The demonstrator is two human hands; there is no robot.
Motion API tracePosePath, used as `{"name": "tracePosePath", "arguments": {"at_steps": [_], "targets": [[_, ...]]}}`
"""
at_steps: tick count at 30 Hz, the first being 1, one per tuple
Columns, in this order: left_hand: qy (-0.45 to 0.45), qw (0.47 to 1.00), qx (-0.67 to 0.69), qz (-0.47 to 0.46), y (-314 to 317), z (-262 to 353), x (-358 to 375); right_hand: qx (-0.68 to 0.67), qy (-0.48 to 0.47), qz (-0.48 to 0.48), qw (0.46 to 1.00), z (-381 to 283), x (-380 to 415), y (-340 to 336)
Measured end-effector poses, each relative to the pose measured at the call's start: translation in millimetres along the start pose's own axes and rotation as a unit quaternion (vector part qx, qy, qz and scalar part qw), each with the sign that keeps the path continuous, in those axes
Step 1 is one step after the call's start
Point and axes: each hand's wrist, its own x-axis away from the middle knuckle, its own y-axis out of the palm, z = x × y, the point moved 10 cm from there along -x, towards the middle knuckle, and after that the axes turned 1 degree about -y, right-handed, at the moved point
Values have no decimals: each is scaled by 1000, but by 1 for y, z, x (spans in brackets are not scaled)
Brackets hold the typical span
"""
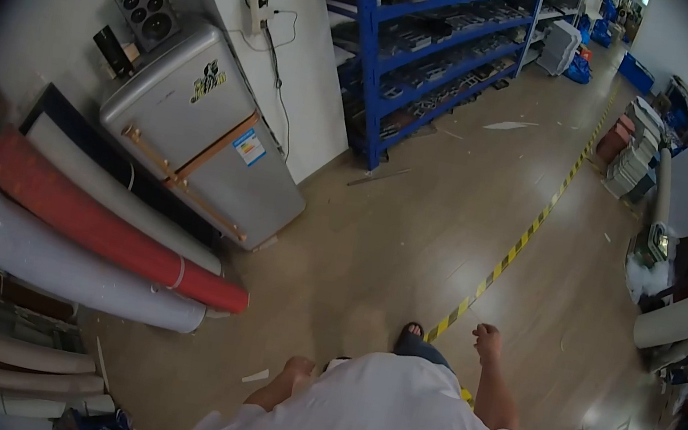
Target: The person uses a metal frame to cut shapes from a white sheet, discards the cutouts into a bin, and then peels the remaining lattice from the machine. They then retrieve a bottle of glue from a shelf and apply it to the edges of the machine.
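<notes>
A wide tan wooden floor (414, 226) lies open ahead, split by a yellow-and-black striped tape line (519, 243). Blue metal shelving (443, 42) edges the left, beside a silver fridge (196, 128) and long red roll (107, 232). The right hand (486, 338) hangs empty, fingers curled shut; the left hand (300, 368) is low, fingers unclear.

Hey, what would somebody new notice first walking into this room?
Probably the red roll lying among grey rolls at the left, beside the small silver fridge against the wall. Then the blue shelving at the back and the yellow-black floor tape running ahead of the person's empty right hand.
</notes>
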Motion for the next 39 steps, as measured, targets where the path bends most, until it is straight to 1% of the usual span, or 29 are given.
{"name": "tracePosePath", "arguments": {"at_steps": [1,2,3,5,6,7,9,11,13,14,15,16,18,19,20,21,23,24,26,28,30,32,33,34,35,36,37,38,39], "targets": [[26,998,-56,-13,-9,33,-3,10,-63,7,998,-55,-48,6],[30,997,-74,-14,-18,56,-9,21,-96,-7,995,-113,-89,17],[28,997,-70,-6,-28,76,-16,3,-171,-8,985,-199,-100,22],[11,999,-27,29,-48,98,-41,-7,-232,-33,972,-321,-164,55],[8,999,-8,51,-61,111,-63,36,-285,-30,957,-381,-194,76],[-18,998,24,48,-70,125,-82,-4,-319,-42,947,-442,-212,97],[-67,993,84,43,-104,166,-107,-15,-382,-51,923,-564,-235,141],[-102,984,136,46,-117,162,-166,-45,-445,-50,893,-668,-255,184],[-121,978,157,62,-103,114,-253,-83,-478,-71,872,-761,-266,222],[-133,975,164,72,-111,109,-293,-91,-497,-56,861,-802,-283,242],[-149,972,160,87,-119,118,-313,-90,-511,-49,854,-832,-298,261],[-172,961,199,84,-124,127,-315,-98,-504,-77,855,-860,-315,281],[-197,936,273,103,-181,167,-361,-79,-508,-60,856,-918,-361,310],[-135,956,231,124,-217,194,-377,-74,-502,-53,860,-935,-384,327],[-77,970,184,143,-249,216,-388,-52,-553,-9,832,-956,-396,334],[-22,978,135,157,-275,238,-391,-59,-539,-19,840,-972,-417,347],[-119,914,320,220,-341,287,-367,-65,-509,-45,857,-1003,-455,373],[-108,897,344,255,-360,303,-362,-31,-539,-1,842,-1023,-454,373],[-84,851,394,336,-384,319,-355,-6,-566,26,824,-1051,-481,395],[-120,818,424,370,-365,322,-336,25,-595,43,803,-1070,-497,414],[-171,765,472,404,-317,321,-313,139,-578,-1,804,-1086,-514,440],[-243,678,541,434,-216,323,-287,171,-584,31,793,-1098,-540,457],[-288,678,541,406,-158,332,-279,180,-592,31,785,-1104,-549,463],[-334,670,544,379,-91,342,-272,183,-614,58,765,-1109,-554,468],[-384,652,552,350,-11,357,-261,214,-624,65,748,-1115,-571,482],[-424,700,480,315,66,372,-258,270,-658,80,698,-1118,-598,507],[-356,827,305,311,101,415,-266,342,-690,131,624,-1119,-633,539],[-293,893,93,329,120,470,-263,420,-733,168,509,-1114,-646,564],[-390,840,291,240,162,481,-258,254,-721,127,632,-1116,-640,529]]}}
